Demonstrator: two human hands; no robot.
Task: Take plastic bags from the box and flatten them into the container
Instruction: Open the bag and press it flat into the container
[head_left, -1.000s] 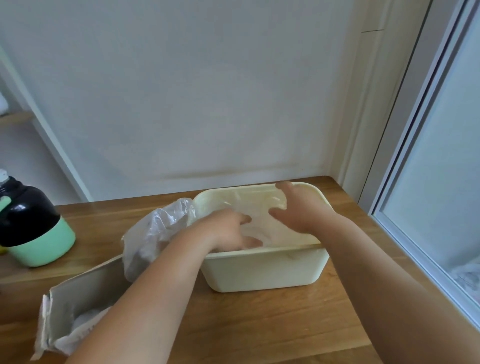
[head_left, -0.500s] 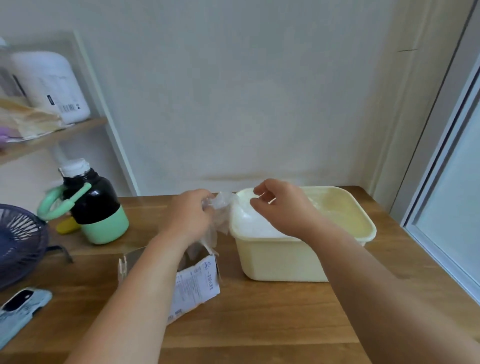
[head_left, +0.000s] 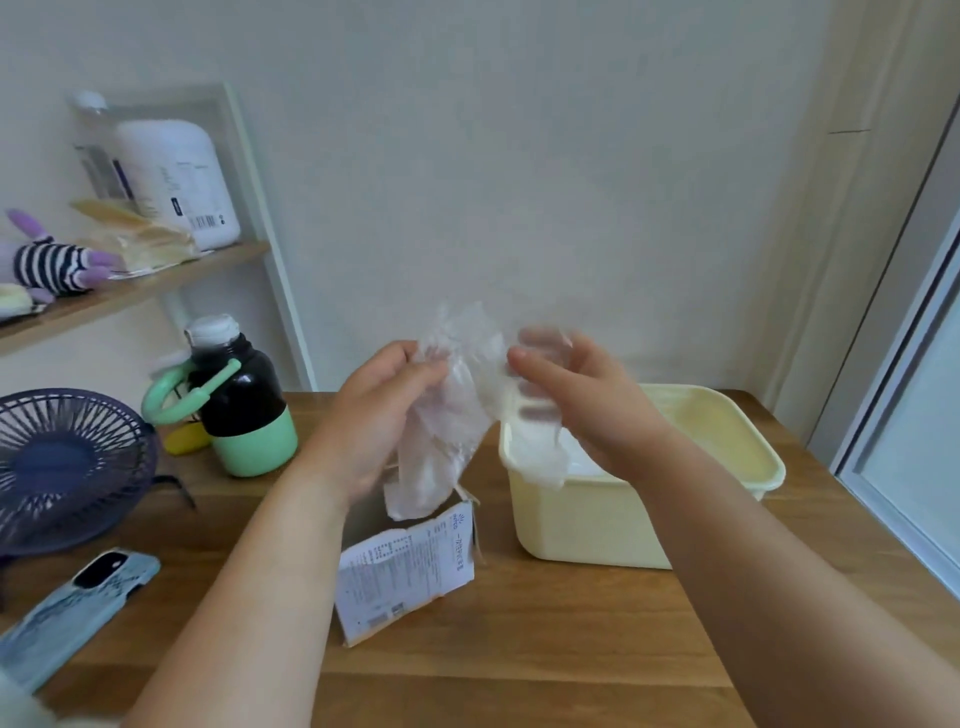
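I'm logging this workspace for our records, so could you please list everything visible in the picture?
plastic bag: one, clear, held up between both hands above the box
box: one, white printed cardboard, open on the table, left of the container
container: one, pale yellow, on the table at right, white plastic inside
flask: one, black and mint green, white cap, back left of the table
fan: one, dark blue, far left
phone: one, light blue case, front left
jug: one, white, on the shelf
plush toy: one, purple with stripes, on the shelf
shelf: one, wooden, upper left
table: one, wooden
left hand: grips the plastic bag
right hand: blurred, pinches the plastic bag
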